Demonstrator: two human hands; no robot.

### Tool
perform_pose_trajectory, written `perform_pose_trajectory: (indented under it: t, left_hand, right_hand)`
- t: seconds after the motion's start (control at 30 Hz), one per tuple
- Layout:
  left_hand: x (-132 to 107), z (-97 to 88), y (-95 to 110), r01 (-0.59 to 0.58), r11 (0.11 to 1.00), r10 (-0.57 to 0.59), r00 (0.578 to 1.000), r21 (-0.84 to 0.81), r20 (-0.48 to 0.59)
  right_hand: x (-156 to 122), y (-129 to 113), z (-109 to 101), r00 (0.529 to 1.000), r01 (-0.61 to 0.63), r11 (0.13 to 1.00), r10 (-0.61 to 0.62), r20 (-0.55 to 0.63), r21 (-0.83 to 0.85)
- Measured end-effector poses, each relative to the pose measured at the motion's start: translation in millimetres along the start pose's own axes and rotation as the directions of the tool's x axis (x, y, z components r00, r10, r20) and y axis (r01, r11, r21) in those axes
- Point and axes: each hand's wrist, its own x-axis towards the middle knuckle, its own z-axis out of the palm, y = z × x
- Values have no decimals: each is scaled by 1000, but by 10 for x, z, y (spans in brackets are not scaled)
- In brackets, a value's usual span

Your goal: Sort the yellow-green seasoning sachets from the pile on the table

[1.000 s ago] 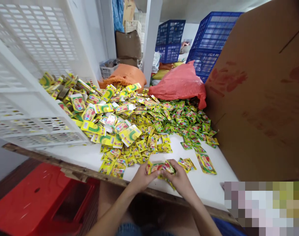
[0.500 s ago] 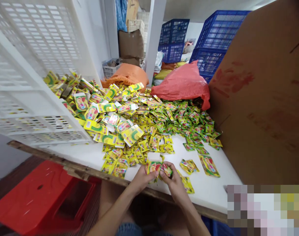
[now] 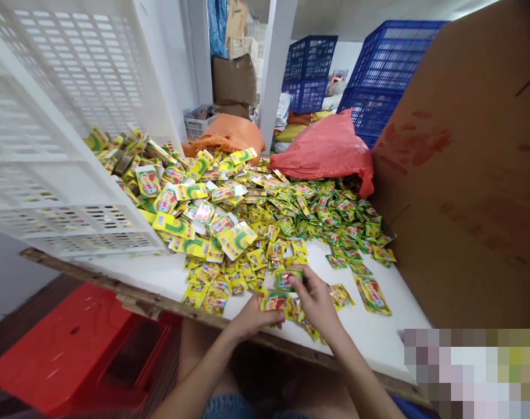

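My left hand point(image 3: 252, 319) is closed around a small yellow candy box point(image 3: 272, 301) with a red picture, near the table's front edge. Pinched in my right hand point(image 3: 316, 298) is a green sachet point(image 3: 287, 281), just above the box's upper end. Whether the sachet touches the box I cannot tell. Yellow sachets point(image 3: 214, 294) lie to the left of my hands and a few more point(image 3: 341, 295) to the right. Beyond them is a heap of yellow-and-green boxes point(image 3: 195, 192), with green sachets point(image 3: 334, 218) piled at the right.
A white perforated crate point(image 3: 68, 174) lies tipped on the left of the white table point(image 3: 365, 343). A large cardboard carton point(image 3: 461, 192) walls off the right. Orange point(image 3: 230, 131) and red bags point(image 3: 321, 151) lie behind the heap. A red stool point(image 3: 68, 349) stands below left.
My right hand has lifted the green sachet from beside the box to above its upper end. The white flap at the box's top no longer shows. My left hand stays on the box.
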Motion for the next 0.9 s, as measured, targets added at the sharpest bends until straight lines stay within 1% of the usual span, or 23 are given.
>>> perform_pose_trajectory:
  t: [0.07,0.13,0.2,0.27,0.33,0.37,0.4,0.5,0.53,0.63,0.7,0.77,0.83,0.87,0.9]
  left_hand:
    - [-5,-7,-14,4,1000,-4,1000,16,4]
    - [-10,-16,-25,13,999,-13,1000,52,10]
    - [-10,-23,-35,16,995,-19,999,96,26]
    - [-4,-30,-43,18,992,-24,999,126,47]
    - [4,-40,-52,10,992,-18,998,122,64]
    - [7,-47,-57,1,993,-9,998,115,62]
    - [10,-54,-61,-13,994,7,999,109,50]
    - [16,-70,-63,-57,991,56,998,119,11]
    - [18,-71,-59,-70,989,69,998,129,12]
    - [23,-61,-27,-90,986,86,996,138,32]
    - [26,-48,-3,-91,987,87,996,134,33]
    - [29,-33,7,-104,987,102,995,126,22]
    - [31,-20,-3,-135,983,137,991,121,-10]
    - [30,-15,-13,-146,982,151,988,123,-30]
    - [26,-13,-26,-159,978,167,984,135,-54]
  right_hand:
    - [30,-57,26,989,117,977,-99,107,-181]
    - [30,-82,49,973,187,937,-136,186,-295]
    - [24,-105,60,955,223,903,-126,270,-368]
    - [32,-140,57,921,279,866,-119,372,-414]
    - [52,-175,41,888,330,855,-137,440,-400]
    - [61,-184,31,886,333,867,-153,439,-370]
    - [67,-185,21,898,318,887,-168,406,-337]
    - [35,-128,14,946,258,925,-184,268,-279]
    - [6,-98,23,951,261,919,-193,241,-295]
    - [-113,-15,72,956,277,867,-203,213,-414]
    - [-183,24,99,968,241,845,-173,181,-478]
    - [-224,63,106,975,200,857,-125,185,-475]
    - [-240,117,94,976,152,902,-73,206,-404]
    - [-244,150,86,978,123,925,-53,199,-359]
    - [-249,185,80,985,87,944,-34,170,-317]
